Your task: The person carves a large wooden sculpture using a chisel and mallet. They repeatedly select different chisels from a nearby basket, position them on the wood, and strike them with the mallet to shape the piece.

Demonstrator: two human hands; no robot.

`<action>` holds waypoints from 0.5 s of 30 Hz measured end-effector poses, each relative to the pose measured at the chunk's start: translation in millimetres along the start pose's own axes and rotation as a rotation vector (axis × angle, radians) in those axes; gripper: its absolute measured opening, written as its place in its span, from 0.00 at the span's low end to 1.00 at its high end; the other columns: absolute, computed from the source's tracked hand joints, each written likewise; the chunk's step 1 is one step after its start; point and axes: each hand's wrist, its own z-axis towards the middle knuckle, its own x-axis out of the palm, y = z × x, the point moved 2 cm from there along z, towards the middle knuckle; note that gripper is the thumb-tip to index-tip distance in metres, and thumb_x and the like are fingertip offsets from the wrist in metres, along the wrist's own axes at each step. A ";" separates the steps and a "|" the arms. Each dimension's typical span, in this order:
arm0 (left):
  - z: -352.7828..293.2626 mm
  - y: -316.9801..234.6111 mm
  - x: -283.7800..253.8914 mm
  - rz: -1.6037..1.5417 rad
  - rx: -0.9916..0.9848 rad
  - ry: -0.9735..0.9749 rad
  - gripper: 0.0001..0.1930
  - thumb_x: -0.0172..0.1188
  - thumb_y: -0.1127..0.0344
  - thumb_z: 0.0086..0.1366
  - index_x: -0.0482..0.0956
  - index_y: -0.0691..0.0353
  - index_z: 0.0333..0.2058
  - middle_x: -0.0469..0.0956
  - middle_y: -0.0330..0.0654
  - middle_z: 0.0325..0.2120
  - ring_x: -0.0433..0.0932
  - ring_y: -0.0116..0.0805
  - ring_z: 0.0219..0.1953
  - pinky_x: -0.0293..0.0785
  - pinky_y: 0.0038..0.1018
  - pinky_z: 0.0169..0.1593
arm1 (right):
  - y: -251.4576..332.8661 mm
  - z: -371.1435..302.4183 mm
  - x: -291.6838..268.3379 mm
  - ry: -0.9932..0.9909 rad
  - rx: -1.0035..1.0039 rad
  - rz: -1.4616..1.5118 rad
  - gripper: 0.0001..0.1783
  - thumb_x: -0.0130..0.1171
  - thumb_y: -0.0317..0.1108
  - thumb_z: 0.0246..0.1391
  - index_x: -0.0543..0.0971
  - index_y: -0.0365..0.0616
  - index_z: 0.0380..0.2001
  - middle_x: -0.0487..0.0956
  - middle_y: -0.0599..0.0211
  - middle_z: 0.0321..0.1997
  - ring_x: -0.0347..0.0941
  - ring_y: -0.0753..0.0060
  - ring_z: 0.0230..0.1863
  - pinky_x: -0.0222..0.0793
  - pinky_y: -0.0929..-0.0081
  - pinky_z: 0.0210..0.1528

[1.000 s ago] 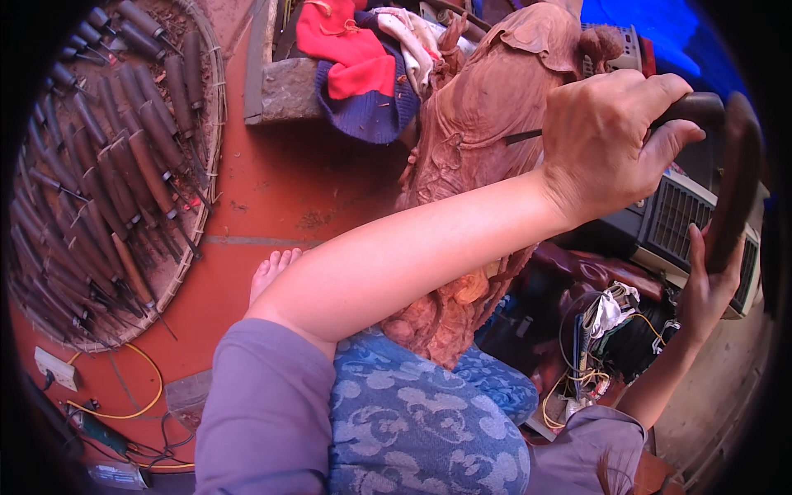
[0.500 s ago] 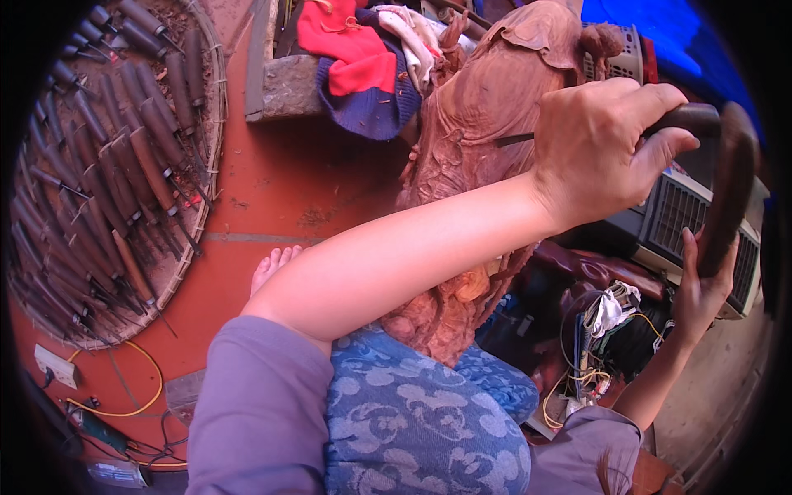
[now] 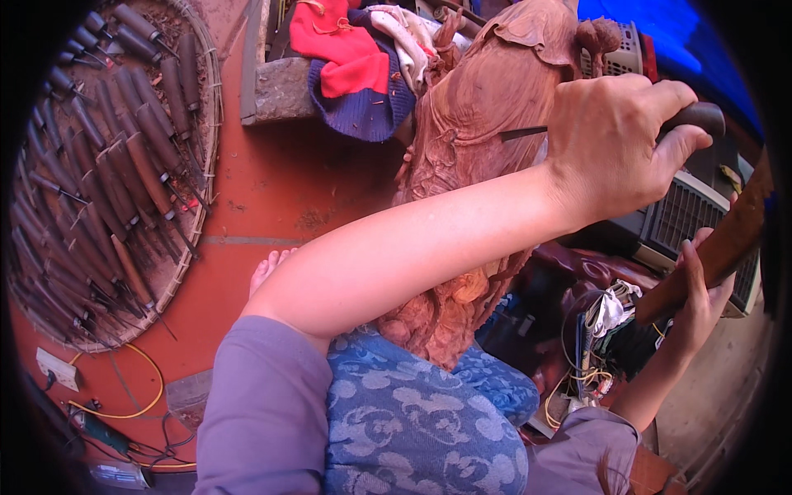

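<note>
My left hand (image 3: 615, 144) is closed round a carving chisel, its dark round handle (image 3: 703, 121) sticking out to the right past my thumb. The chisel's thin blade (image 3: 522, 132) points left, its tip at the surface of a reddish-brown wood carving (image 3: 474, 103). That carving stands tilted between my legs, with draped folds above and rounded knobs lower down. Over at the right, my right hand (image 3: 708, 299) grips a brown wooden mallet (image 3: 730, 243), held apart from the chisel's end. My left forearm covers part of the carving.
A round woven tray (image 3: 216, 107) with many chisels lies on the red tiled floor at left. A wooden box (image 3: 285, 89) with red and blue cloth stands ahead. Cables and a power strip (image 3: 58, 369) lie lower left; a grey vented appliance (image 3: 681, 214) and tangled cords sit right.
The mallet has swung away from the chisel's handle end, outward to the right, and turned in my right hand. My left hand with the chisel has shifted slightly right.
</note>
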 end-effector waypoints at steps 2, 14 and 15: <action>1.9 -1.4 -1.7 0.007 -0.003 0.029 0.13 0.66 0.52 0.54 0.81 0.53 0.30 0.77 0.43 0.18 0.79 0.44 0.22 0.70 0.38 0.23 | -4.1 1.2 -4.0 -0.017 -0.010 -0.023 0.17 0.63 0.25 0.52 0.72 0.37 0.45 0.71 0.70 0.36 0.66 0.82 0.32 0.62 0.83 0.36; -3.4 2.5 -9.1 -0.010 0.051 -0.056 0.14 0.66 0.52 0.54 0.81 0.54 0.33 0.76 0.42 0.17 0.78 0.42 0.22 0.70 0.36 0.23 | -26.3 10.5 -16.9 -0.156 -0.164 -0.370 0.21 0.64 0.24 0.54 0.72 0.37 0.51 0.75 0.71 0.38 0.70 0.82 0.40 0.66 0.84 0.48; -3.7 2.2 -10.0 -0.018 0.056 -0.047 0.14 0.66 0.52 0.54 0.81 0.54 0.33 0.76 0.41 0.17 0.78 0.42 0.22 0.70 0.36 0.23 | -27.8 10.6 -16.0 -0.167 -0.157 -0.253 0.21 0.64 0.22 0.54 0.72 0.37 0.51 0.76 0.71 0.37 0.70 0.83 0.39 0.65 0.84 0.47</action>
